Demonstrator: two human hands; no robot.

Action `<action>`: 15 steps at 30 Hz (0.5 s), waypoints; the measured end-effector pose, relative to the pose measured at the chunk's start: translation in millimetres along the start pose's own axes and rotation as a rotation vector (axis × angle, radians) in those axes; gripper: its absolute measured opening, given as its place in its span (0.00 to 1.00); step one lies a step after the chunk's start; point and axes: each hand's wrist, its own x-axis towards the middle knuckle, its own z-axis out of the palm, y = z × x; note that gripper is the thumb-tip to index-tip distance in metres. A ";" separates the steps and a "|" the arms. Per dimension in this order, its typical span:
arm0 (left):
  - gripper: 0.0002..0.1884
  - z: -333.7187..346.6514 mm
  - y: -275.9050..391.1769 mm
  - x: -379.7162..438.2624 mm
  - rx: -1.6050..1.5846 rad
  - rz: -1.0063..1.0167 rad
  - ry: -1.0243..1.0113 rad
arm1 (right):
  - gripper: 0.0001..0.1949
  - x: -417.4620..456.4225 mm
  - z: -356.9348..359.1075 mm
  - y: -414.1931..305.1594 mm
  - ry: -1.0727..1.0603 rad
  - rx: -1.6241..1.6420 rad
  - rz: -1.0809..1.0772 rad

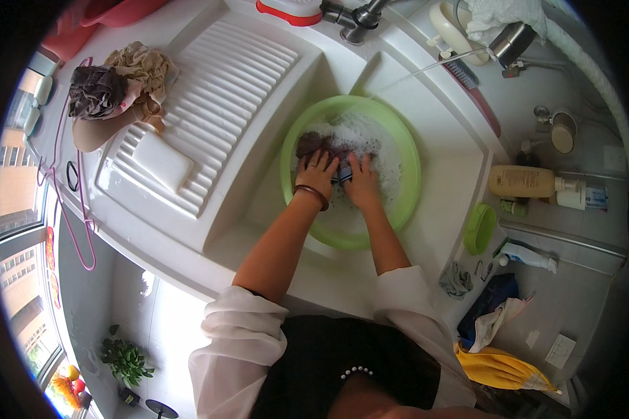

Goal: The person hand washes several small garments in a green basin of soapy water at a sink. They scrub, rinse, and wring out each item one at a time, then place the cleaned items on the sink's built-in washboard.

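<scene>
A round light-green plastic basin [410, 201] stands in the white sink, holding sudsy water and a dark brownish wet garment [310, 144]. My left hand [316, 175], with a ring and a brown bangle at the wrist, grips the garment, its fingertips partly sunk in cloth and foam. Close beside it, my right hand [362, 183] holds the same garment near a blue-grey banded piece [345, 174] between the hands. White foam [361, 133] covers the water behind my fingers. The cloth under my palms is hidden.
Left of the basin, a ribbed washboard [230, 78] carries a white soap bar [162, 160] and a heap of crumpled clothes [97, 91]. Water streams from a spout [512, 44] toward the basin's far rim. A pink-handled brush [472, 91], a green soap dish [480, 228] and bottles [521, 180] line the right. Pink hangers [57, 209] overhang the left edge.
</scene>
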 end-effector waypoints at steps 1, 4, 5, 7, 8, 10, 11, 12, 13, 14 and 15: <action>0.31 1.9 0.1 0.1 -0.009 -0.019 -0.029 | 0.35 1.9 3.9 0.2 -0.036 -0.035 0.006; 0.30 11.1 -1.3 3.4 -0.049 -0.078 -0.130 | 0.29 4.3 4.4 -1.6 -0.157 0.047 0.074; 0.30 14.7 -2.0 4.7 -0.064 -0.099 -0.166 | 0.26 5.0 2.7 -3.0 -0.200 0.106 0.105; 0.29 13.3 0.1 4.1 -0.059 -0.122 -0.235 | 0.18 20.0 12.9 10.5 -0.379 -0.132 0.053; 0.29 11.0 1.4 3.9 -0.054 -0.132 -0.268 | 0.16 25.9 19.8 19.8 -0.466 -0.251 0.028; 0.27 -1.9 5.6 4.4 0.051 -0.112 -0.442 | 0.12 28.8 29.7 32.2 -0.442 -0.351 -0.029; 0.26 -8.5 7.7 4.5 0.105 -0.102 -0.529 | 0.12 30.2 34.5 38.1 -0.429 -0.401 -0.057; 0.25 -11.1 5.7 2.9 0.103 -0.072 -0.551 | 0.12 27.6 26.6 29.1 -0.418 -0.450 -0.051; 0.24 -13.3 3.5 0.9 0.101 -0.045 -0.570 | 0.12 21.0 6.5 11.0 -0.406 -0.499 -0.049; 0.23 -15.3 4.6 1.6 0.102 -0.004 -0.587 | 0.13 15.7 -6.7 3.2 -0.388 -0.548 -0.032; 0.25 -15.9 5.1 2.9 -0.027 -0.014 -0.493 | 0.14 12.8 -3.8 8.1 -0.131 -0.394 -0.051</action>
